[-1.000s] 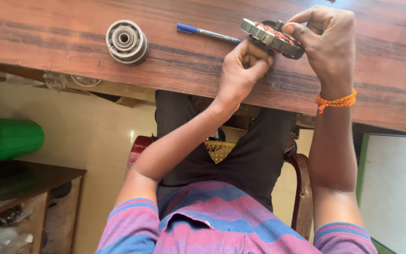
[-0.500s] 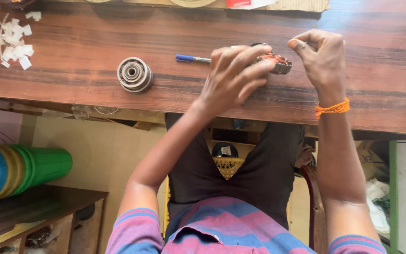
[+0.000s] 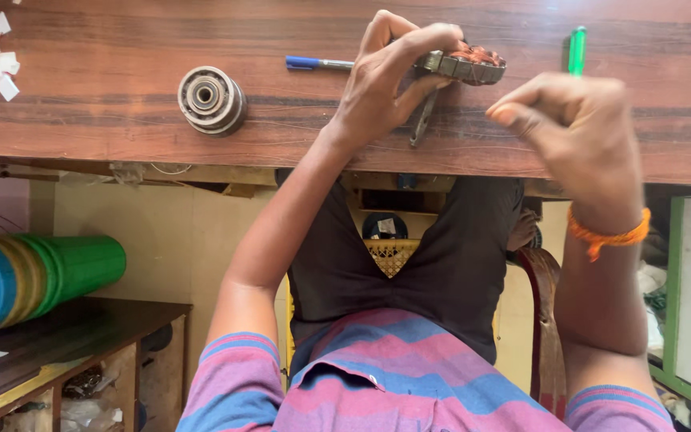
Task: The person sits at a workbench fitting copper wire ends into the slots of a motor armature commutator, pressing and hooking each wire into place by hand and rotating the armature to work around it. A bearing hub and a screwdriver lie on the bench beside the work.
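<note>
Moved: right hand (image 3: 577, 136) has lifted off the stator (image 3: 464, 66) since half a second ago; left hand (image 3: 389, 76) took over.
Left hand: I see it clasped on the stator's near rim.
Right hand: pinched shut, empty as far as I can tell.
Stator: on the table (image 3: 105, 120), at the right hand's 10 o'clock.
Handling: I judge it heavy, stiff; windings delicate, so grip the steel rim.
Nearby: bearing (image 3: 211, 99) at 9 o'clock; pen (image 3: 317, 63) beside.

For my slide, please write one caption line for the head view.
Left hand grips a copper-wound stator on a wooden bench; right hand is raised beside it, near a bearing and pen.
</note>
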{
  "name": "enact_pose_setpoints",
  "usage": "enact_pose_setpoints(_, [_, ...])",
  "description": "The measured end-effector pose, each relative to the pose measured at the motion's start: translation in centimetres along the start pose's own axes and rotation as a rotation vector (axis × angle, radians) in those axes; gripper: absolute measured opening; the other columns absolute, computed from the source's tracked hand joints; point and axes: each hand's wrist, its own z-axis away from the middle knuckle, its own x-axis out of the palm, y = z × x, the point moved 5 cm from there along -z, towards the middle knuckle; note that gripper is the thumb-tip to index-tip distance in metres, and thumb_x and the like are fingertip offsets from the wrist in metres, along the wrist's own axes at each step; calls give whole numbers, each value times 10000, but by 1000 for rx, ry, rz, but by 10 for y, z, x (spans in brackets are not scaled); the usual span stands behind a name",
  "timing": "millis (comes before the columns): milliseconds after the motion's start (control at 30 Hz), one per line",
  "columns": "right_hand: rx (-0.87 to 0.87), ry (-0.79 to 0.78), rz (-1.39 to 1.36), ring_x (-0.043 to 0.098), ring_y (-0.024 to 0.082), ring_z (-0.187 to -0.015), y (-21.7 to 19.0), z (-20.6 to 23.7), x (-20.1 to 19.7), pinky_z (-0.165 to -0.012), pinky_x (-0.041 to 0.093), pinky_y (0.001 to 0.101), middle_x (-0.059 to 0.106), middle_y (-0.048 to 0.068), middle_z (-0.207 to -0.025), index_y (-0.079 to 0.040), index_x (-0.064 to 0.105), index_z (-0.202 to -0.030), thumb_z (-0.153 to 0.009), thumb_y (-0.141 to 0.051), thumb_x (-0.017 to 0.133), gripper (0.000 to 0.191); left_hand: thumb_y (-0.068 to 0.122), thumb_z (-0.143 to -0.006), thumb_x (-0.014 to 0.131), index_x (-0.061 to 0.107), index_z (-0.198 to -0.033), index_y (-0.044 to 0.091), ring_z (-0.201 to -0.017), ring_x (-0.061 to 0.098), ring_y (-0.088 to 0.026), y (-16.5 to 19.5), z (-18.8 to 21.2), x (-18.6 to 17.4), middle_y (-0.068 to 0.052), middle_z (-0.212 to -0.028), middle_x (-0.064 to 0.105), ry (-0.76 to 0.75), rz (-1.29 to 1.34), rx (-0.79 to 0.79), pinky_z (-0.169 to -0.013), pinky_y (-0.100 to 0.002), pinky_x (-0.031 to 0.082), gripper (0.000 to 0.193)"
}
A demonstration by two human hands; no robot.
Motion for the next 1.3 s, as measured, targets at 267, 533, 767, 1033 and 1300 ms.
enact_pose_setpoints(267, [-171,91,252,566,56,-645,15,13,52,-587,456,261,736,77,-823,10,740,-1034,-988,-38,762,70,265,-951,815,646,-1298,211,-1149,505,-188,22,-2,-3,62,-1337,598,35,-342,221,-1002,-364,411,390])
enact_pose_setpoints(533, [-229,87,133,564,28,-696,18,24,57,-612,470,255,702,40,-822,-21,738,-1058,-1002,-33,727,59,225,-983,745,702,-1086,163,-900,517,-110,31,17,3,86,-913,564,42,-581,514,-867,-332,412,127])
enact_pose_setpoints(767, [-291,174,361,391,40,-569,6,8,26,-526,256,248,563,-15,-675,-34,781,-1075,-1065,-75,808,50,68,-887,693,614,-863,80,-654,585,-167,27,8,-5,-15,-695,564,171,-278,259,-625,-337,462,84])
enact_pose_setpoints(1033, [-393,180,334,422,37,-608,11,-57,34,-569,301,246,537,-20,-690,30,772,-1010,-1055,1,780,54,59,-849,670,568,-836,52,-634,605,-222,20,8,-17,-57,-699,559,235,-145,-11,-596,-379,467,103])
enact_pose_setpoints(1300, [-183,15,78,568,8,-684,30,-83,26,-572,421,185,684,0,-817,43,751,-1077,-1041,-1,734,59,168,-873,757,587,-1163,149,-973,565,-208,16,0,-17,-33,-1048,709,242,-265,214,-895,-382,439,337])
